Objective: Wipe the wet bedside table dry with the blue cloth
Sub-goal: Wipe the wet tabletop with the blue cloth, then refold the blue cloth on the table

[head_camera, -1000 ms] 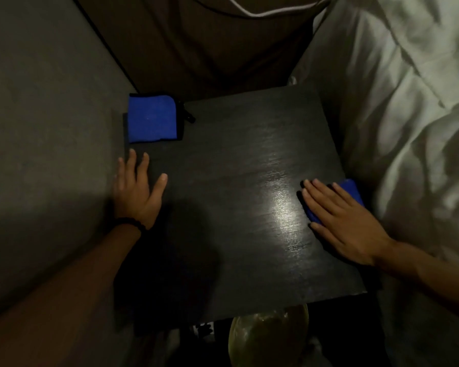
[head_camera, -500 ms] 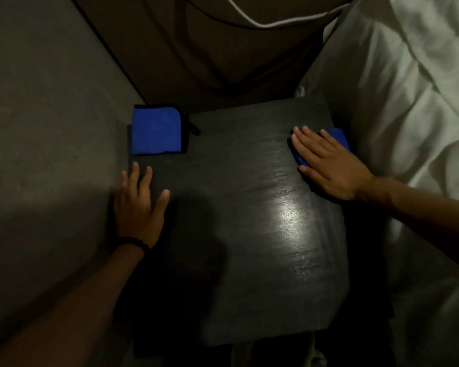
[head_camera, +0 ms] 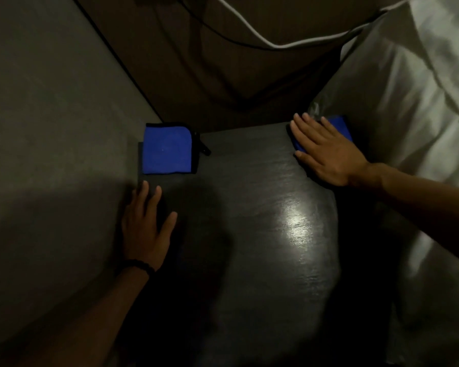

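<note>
A dark wooden bedside table [head_camera: 249, 260] fills the middle of the head view, with a bright sheen on its right half. My right hand [head_camera: 326, 152] lies flat with straight fingers on a blue cloth [head_camera: 341, 125] at the table's far right corner; most of that cloth is hidden under the hand. My left hand [head_camera: 146, 223] rests flat on the table's left edge, holding nothing. A second folded blue cloth with black trim [head_camera: 167, 149] lies at the far left corner, just beyond my left fingertips.
A grey wall [head_camera: 51, 128] runs along the table's left side. A bed with white sheets [head_camera: 408, 102] presses against the right side. A white cable [head_camera: 276, 43] and a black cable hang over the brown headboard behind.
My right hand has slid the blue cloth along the table's right edge from the near side to the far right corner. My left hand has stayed on the left edge.
</note>
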`<state>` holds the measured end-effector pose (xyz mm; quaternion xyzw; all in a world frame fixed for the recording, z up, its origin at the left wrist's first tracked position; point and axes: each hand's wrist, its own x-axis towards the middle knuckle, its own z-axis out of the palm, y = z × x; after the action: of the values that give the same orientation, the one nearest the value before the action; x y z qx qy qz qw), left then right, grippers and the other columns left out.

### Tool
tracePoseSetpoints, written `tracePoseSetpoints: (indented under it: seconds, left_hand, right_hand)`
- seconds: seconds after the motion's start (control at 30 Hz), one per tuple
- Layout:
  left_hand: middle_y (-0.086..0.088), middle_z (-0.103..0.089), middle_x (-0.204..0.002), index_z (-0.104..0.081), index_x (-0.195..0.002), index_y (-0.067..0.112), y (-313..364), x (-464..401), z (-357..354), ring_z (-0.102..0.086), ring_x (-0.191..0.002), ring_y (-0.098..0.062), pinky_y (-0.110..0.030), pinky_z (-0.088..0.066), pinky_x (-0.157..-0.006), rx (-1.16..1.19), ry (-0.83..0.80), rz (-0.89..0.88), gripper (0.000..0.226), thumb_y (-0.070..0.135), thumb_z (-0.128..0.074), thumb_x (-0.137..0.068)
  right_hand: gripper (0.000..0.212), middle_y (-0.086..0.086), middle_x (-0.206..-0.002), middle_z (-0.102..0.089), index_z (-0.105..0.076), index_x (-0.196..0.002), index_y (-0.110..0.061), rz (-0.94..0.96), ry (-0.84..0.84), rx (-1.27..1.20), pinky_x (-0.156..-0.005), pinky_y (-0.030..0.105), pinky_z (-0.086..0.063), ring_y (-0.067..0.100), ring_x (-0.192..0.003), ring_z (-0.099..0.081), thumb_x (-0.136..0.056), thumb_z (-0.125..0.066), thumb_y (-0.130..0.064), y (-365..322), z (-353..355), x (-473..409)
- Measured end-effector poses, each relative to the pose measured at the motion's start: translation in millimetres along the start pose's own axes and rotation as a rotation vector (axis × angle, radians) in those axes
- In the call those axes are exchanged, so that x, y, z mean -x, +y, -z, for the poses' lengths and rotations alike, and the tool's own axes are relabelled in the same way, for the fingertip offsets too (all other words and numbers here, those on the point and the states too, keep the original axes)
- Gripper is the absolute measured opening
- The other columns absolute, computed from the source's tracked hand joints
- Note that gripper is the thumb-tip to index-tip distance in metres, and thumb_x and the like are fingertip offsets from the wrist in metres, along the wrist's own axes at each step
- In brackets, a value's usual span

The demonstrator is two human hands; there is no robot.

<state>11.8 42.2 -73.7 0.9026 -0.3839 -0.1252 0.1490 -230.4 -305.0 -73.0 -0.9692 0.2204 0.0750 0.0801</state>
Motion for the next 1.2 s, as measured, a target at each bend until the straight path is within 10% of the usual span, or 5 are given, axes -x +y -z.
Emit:
tracePoseSetpoints:
  seconds: [0.23, 0.47, 0.7, 1.0, 1.2]
  left_hand:
    - [-0.016, -0.044, -0.126, -0.051, -0.114, 0.017, 33, -34, 16, -0.042, -0.116, -0.036, -0.051, -0.039, -0.096, -0.065, 0.21, 0.095, 0.041, 0.045, -0.048, -0.084]
    - [-0.024, -0.012, -0.152, -0.018, -0.149, 0.031, 60, -86, 16, -0.023, -0.134, -0.044, -0.055, -0.027, -0.107, -0.119, 0.126, 0.059, 0.089, 0.06, -0.063, -0.077]
    - [-0.024, -0.039, -0.134, -0.039, -0.141, 0.016, 56, -110, 16, -0.04, -0.119, -0.041, -0.052, -0.038, -0.095, -0.028, 0.254, 0.259, 0.079, 0.057, -0.064, -0.079]
    - [-0.011, -0.051, -0.07, -0.043, -0.066, 0.009, 53, -123, 32, -0.049, -0.072, -0.025, -0.037, -0.041, -0.066, 0.215, 0.241, 0.405, 0.034, 0.024, -0.063, -0.09]
    - [-0.019, -0.048, -0.121, -0.057, -0.096, -0.001, 51, -143, 45, -0.054, -0.098, -0.03, -0.038, -0.046, -0.093, 0.339, 0.244, 0.366, 0.026, 0.023, -0.063, -0.089]
  right_hand:
    - [0.066, 0.02, -0.167, -0.014, -0.022, -0.161, -0.027, -0.282, 0.201, -0.015, -0.126, 0.05, -0.002, 0.034, -0.156, -0.01, -0.103, -0.02, -0.057, -10, 11, 20]
    - [0.083, 0.019, -0.169, 0.002, -0.006, -0.163, -0.019, -0.549, 0.143, -0.11, -0.126, 0.048, -0.003, 0.033, -0.156, 0.004, -0.098, -0.009, -0.071, -36, -21, 28]
    - [0.079, 0.021, -0.168, 0.002, -0.003, -0.163, -0.019, -0.503, 0.126, -0.043, -0.126, 0.048, -0.004, 0.037, -0.156, 0.002, -0.097, 0.002, -0.063, -54, -19, 0]
    - [0.067, 0.022, -0.168, 0.003, -0.001, -0.162, -0.018, -0.327, 0.125, -0.078, -0.125, 0.048, 0.001, 0.036, -0.155, 0.006, -0.105, -0.012, -0.051, -137, -16, -62]
    - [0.068, 0.02, -0.168, 0.012, 0.01, -0.161, -0.021, -0.247, 0.086, -0.069, -0.123, 0.046, 0.009, 0.034, -0.155, 0.014, -0.105, -0.009, -0.055, -186, -21, -92]
